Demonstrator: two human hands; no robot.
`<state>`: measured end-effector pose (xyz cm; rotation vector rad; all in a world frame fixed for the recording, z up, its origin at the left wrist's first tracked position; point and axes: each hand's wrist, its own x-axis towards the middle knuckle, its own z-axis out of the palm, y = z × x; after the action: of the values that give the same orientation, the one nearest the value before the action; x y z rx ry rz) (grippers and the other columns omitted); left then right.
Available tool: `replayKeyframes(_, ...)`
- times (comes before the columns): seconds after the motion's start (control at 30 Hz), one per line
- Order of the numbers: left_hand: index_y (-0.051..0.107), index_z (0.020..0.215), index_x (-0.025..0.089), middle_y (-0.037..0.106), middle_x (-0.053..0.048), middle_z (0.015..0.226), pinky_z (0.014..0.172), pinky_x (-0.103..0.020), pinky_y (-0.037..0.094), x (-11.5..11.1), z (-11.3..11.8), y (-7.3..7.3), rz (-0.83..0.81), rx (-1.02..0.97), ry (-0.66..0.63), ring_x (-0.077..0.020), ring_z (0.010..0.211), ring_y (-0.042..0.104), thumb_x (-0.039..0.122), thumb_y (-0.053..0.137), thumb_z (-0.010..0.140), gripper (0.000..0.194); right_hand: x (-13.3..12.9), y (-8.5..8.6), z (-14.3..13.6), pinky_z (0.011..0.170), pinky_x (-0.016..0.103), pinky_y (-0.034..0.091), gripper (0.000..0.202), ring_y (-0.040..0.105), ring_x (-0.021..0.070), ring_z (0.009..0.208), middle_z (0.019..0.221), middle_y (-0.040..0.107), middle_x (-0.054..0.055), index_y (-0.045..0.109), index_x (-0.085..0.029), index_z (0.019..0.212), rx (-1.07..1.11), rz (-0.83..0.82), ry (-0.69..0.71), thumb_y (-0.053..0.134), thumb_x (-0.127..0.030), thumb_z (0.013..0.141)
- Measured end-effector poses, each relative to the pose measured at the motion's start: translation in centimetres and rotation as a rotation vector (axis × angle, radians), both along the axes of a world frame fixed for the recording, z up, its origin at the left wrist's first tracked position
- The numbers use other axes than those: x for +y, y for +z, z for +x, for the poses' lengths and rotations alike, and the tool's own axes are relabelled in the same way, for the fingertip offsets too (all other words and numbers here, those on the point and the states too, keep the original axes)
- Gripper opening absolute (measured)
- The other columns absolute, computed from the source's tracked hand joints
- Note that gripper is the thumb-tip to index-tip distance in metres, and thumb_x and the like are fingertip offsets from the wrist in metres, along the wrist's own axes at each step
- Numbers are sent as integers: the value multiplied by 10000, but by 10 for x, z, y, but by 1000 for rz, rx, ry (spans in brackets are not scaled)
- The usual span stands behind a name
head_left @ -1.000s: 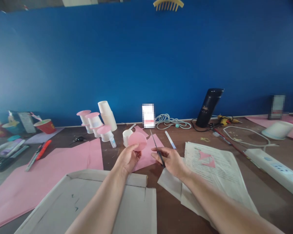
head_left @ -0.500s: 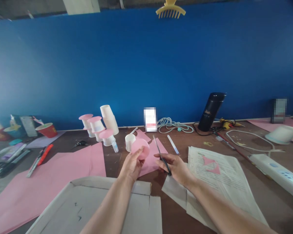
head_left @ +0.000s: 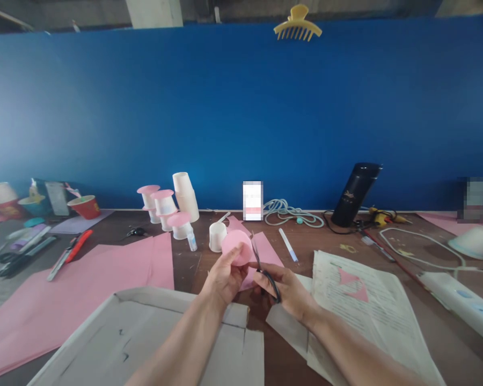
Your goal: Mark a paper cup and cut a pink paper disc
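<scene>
Pinched in my left hand (head_left: 226,273) is a round pink paper disc (head_left: 236,245), its face turned towards me. My right hand (head_left: 284,287) has its fingers through the black handles of a pair of scissors (head_left: 270,284), whose blades point up and away beside the disc's right edge. I cannot tell whether the blades touch the paper. Behind the disc stands a short white paper cup (head_left: 217,237). Beneath both hands lies a cut sheet of pink paper (head_left: 268,249).
Pink-topped cups (head_left: 161,206) and stacked white cups (head_left: 185,198) stand back left. A utility knife (head_left: 68,256) rests on pink sheets (head_left: 116,273). Grey cardboard (head_left: 153,332) lies in front, printed paper (head_left: 358,321) at right. A black flask (head_left: 356,194) and power strip (head_left: 462,300) are further right.
My right hand has brought the scissors closer to the pink disc, and the handles have turned so their loops show. The camera view has shifted slightly.
</scene>
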<state>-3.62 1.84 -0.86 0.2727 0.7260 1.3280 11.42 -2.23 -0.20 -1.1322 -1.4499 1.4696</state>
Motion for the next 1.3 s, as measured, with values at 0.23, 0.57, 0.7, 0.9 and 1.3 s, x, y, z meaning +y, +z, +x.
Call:
replayKeyframes(0.23, 613, 866, 120, 688, -63, 784, 596, -198, 530, 2, 3, -6, 7, -6, 27, -117, 646, 647, 170, 705, 765, 145, 0, 0, -2, 552, 233, 414, 619, 571, 140, 670, 731, 634, 27, 628, -171, 1221, 51, -35, 26, 675, -562, 743)
replayKeyframes(0.57, 647, 897, 101, 701, -84, 912, 619, -190, 544, -2, 3, 1, 5, 47, 74, -114, 732, 660, 138, 687, 771, 136, 4, -1, -2, 509, 223, 353, 595, 467, 95, 563, 610, 568, -17, 683, -156, 1122, 28, -20, -33, 722, -559, 687)
replayKeyframes(0.7, 650, 893, 95, 703, -109, 945, 644, -208, 558, -1, 4, 1, 22, 11, 79, -134, 771, 666, 128, 670, 782, 118, 5, 0, -3, 497, 229, 326, 617, 456, 96, 542, 574, 546, -26, 693, -150, 1087, 1, -2, -53, 725, -588, 654)
replayKeyframes(0.9, 651, 898, 73, 699, -135, 964, 679, -232, 570, -4, 6, 5, 46, -1, 73, -150, 780, 667, 116, 657, 781, 126, 7, -7, -4, 507, 232, 348, 610, 473, 101, 546, 584, 547, -22, 685, -137, 1099, -19, 20, -69, 724, -567, 668)
replayKeyframes(1.3, 637, 894, 99, 696, -101, 883, 654, -245, 556, -7, 6, 4, 66, 98, 151, -140, 731, 657, 97, 679, 749, 151, 6, -4, -4, 507, 242, 376, 633, 467, 100, 533, 596, 560, -15, 697, -127, 1088, -44, 6, -82, 740, -569, 637)
